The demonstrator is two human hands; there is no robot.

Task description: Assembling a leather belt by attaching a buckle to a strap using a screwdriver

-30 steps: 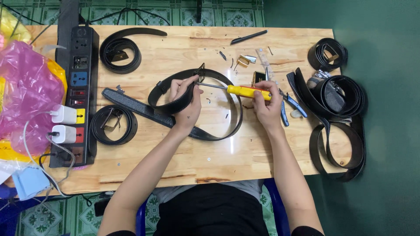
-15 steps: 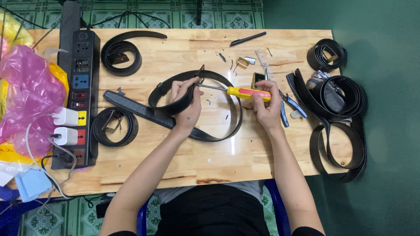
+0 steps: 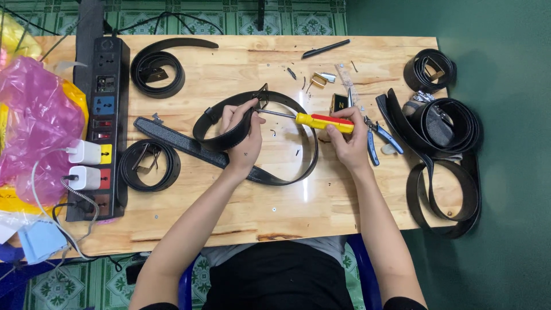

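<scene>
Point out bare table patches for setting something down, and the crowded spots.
Free: table near edge, below the looped belt, between the forearms; top centre, between coiled belt and black pen. Crowded: around pliers and right belt pile; power strip side.

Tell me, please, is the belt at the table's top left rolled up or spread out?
Rolled up: the belt lies coiled on the table, one end trailing right.

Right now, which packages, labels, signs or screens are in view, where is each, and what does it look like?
Small box: on the table beyond the right hand, black with a yellow mark.
Pink plastic bag: left table edge, crumpled, translucent.
Coloured labels: on the black power strip at left, small blue, red and yellow squares beside the sockets.
No screens or signs.
</scene>
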